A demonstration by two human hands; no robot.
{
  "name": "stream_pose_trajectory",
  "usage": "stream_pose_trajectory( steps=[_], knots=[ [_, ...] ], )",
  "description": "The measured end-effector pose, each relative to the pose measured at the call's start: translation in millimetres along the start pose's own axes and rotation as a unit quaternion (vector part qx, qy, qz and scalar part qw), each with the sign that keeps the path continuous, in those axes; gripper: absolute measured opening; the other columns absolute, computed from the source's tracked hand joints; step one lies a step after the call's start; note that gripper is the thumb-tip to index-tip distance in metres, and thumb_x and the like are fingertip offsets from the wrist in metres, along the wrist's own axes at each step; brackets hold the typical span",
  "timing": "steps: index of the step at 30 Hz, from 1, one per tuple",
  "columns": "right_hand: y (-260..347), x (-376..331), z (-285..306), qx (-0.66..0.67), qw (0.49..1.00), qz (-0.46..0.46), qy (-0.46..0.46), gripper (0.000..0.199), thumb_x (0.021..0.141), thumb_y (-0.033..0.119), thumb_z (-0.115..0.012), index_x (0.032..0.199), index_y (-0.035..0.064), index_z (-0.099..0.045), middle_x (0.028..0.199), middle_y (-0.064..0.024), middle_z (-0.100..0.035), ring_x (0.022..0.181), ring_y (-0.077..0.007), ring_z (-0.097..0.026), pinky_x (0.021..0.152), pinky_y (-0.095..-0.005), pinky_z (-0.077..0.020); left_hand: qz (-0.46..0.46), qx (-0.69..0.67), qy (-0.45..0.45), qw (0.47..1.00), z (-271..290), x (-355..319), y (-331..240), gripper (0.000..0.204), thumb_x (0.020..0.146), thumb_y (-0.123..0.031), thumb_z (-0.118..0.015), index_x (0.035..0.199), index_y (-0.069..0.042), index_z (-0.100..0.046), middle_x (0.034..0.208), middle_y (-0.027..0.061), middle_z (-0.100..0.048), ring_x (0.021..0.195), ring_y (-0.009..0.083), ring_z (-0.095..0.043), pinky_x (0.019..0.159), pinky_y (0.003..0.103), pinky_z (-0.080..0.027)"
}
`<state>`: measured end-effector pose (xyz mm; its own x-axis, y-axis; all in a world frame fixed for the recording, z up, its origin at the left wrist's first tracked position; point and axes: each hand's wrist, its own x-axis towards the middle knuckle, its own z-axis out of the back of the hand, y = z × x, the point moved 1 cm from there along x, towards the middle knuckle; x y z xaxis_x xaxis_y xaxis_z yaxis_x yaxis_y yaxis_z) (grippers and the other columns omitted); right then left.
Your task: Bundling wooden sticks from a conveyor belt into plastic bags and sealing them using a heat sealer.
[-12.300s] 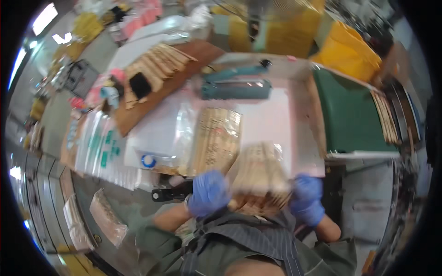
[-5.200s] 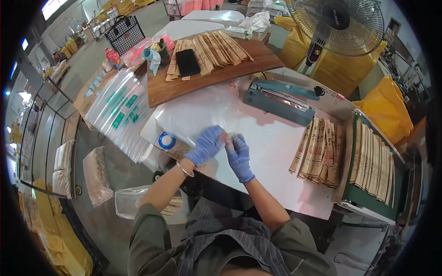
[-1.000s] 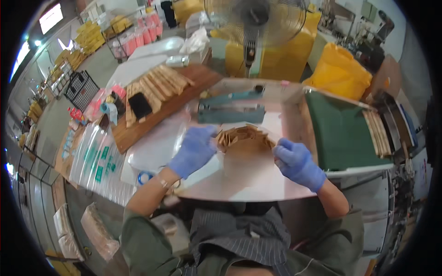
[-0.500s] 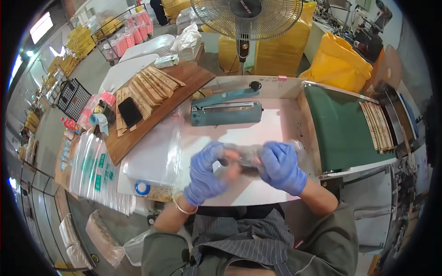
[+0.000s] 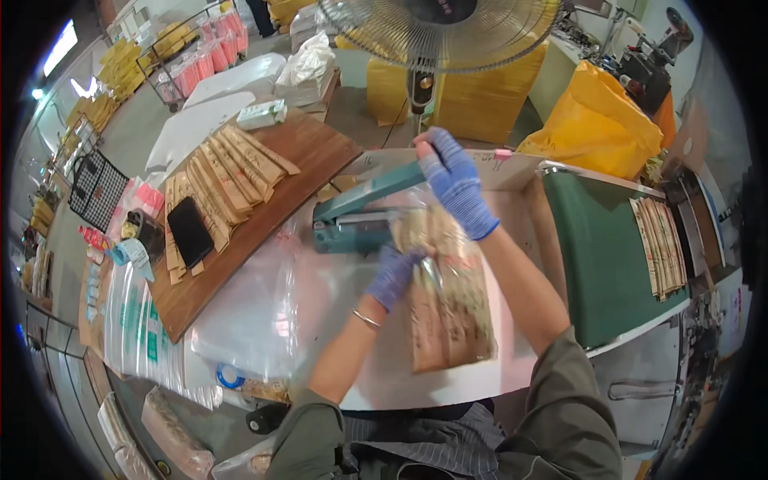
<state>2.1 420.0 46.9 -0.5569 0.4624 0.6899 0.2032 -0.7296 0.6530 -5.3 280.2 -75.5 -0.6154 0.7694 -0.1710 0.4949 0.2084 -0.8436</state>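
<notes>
Now lifted off the clear plastic bag of brown packets (image 5: 448, 296), right hand (image 5: 456, 184) grips the teal heat sealer's raised arm (image 5: 376, 188); left hand (image 5: 394, 274) pinches the bag mouth. Best kept flat and straight across the bar while pressing down.

I see a clear plastic bag (image 5: 448, 304) stuffed with flat brown paper packets, lying lengthwise on the white table, its open top end pushed into the teal heat sealer (image 5: 364, 216). The bag's lower end points toward me and rests near the table's front edge. The sealer sits across the table just beyond the bag, its long arm lifted at an angle, the far end raised above the base
</notes>
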Motion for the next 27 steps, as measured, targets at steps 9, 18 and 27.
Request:
stream_pose_trajectory(
  steps=[9, 18, 27],
  knots=[
    [-115, -70, 4, 0.315, 0.897, -0.31, -0.022, 0.009, 0.085, 0.01, -0.06, 0.088, 0.0032, -0.065, 0.081, -0.0036, -0.063, 0.068, -0.0103, -0.056, 0.066, -0.0223, -0.0455, 0.09, 0.155, -0.096, 0.979, 100, -26, -2, 0.044, 0.068, -0.019, -0.077, 0.102, 0.001, -0.059, 0.09, 0.0076, -0.064, 0.078, 0.0148, -0.059, 0.072, 0.029, -0.049],
    [-122, -79, 6, 0.278, 0.922, -0.269, -0.022, 0.011, 0.085, 0.011, -0.06, 0.092, 0.0044, -0.065, 0.083, -0.0027, -0.062, 0.071, -0.0096, -0.055, 0.067, -0.0221, -0.0451, 0.002, 0.211, -0.102, 0.972, 104, -245, 59, 0.057, 0.074, -0.017, -0.072, 0.122, -0.003, -0.045, 0.107, 0.0074, -0.057, 0.098, 0.017, -0.054, 0.086, 0.03, -0.045],
    [-98, -136, -22, -0.118, 0.991, -0.04, -0.058, 0.02, 0.086, 0.008, -0.052, 0.101, 0.0004, -0.063, 0.109, -0.0172, -0.055, 0.096, -0.0279, -0.053, 0.086, -0.0354, -0.0412, -0.116, 0.499, -0.162, 0.844, 170, -246, -110, 0.011, 0.076, -0.006, -0.062, 0.086, -0.004, -0.058, 0.079, 0.002, -0.059, 0.072, 0.0126, -0.056, 0.068, 0.028, -0.046]
  ],
)
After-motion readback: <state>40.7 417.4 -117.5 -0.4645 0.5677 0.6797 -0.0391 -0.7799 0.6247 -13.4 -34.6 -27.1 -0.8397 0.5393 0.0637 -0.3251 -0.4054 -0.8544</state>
